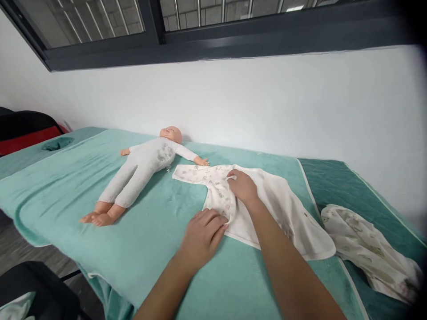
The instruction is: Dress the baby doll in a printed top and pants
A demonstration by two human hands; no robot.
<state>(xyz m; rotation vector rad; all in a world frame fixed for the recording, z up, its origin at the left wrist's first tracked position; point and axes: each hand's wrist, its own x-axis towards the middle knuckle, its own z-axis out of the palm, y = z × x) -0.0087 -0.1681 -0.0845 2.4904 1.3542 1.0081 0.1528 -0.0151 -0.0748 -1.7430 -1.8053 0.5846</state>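
A white baby garment [267, 191] with small printed figures lies spread on the green-covered bed, one sleeve stretched out to the left. My left hand [205, 233] pinches the garment's near edge between thumb and fingers. Farther back, my right hand [243, 184] grips a fold of the same cloth near its upper middle. A baby doll [143, 162] in a white body suit lies on its back to the left, arms spread, its bare feet toward the bed's near left edge. One doll hand rests close to the garment's sleeve.
Another printed cloth [370, 253] lies crumpled at the right on a darker green cover [320, 178]. A white wall [267, 102] with a dark-framed window runs behind the bed [160, 258]. A black chair [40, 289] stands at the lower left, and a black-and-red object [28, 133] at the far left.
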